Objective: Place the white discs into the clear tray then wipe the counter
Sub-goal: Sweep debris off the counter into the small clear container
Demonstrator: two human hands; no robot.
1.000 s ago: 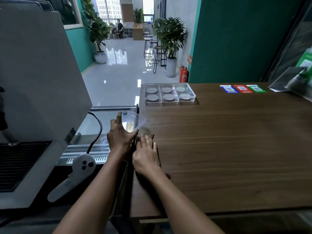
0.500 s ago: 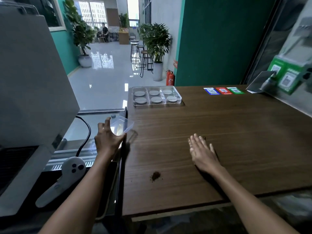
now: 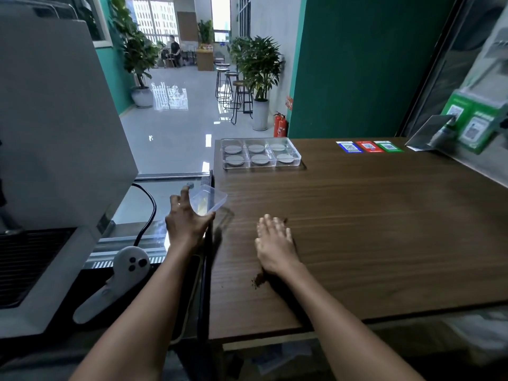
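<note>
A clear compartment tray (image 3: 298,156) stands at the far left of the wooden counter (image 3: 371,229) with several white discs (image 3: 259,159) in its cells. My left hand (image 3: 187,221) holds a small clear plastic container (image 3: 207,200) tilted at the counter's left edge. My right hand (image 3: 275,240) lies flat, palm down, fingers together, on the counter. A small pile of brown crumbs (image 3: 257,279) lies on the wood just beside my right wrist.
A large grey machine (image 3: 55,133) fills the left side, with a black cable (image 3: 148,204) and a white handheld controller (image 3: 121,273) below it. Blue, red and green QR stickers (image 3: 369,146) lie at the counter's back. A green QR stand (image 3: 472,125) is at right.
My right hand has swept leftward across the counter and now lies next to the brown crumbs. My left hand still holds the small container at the counter edge.
</note>
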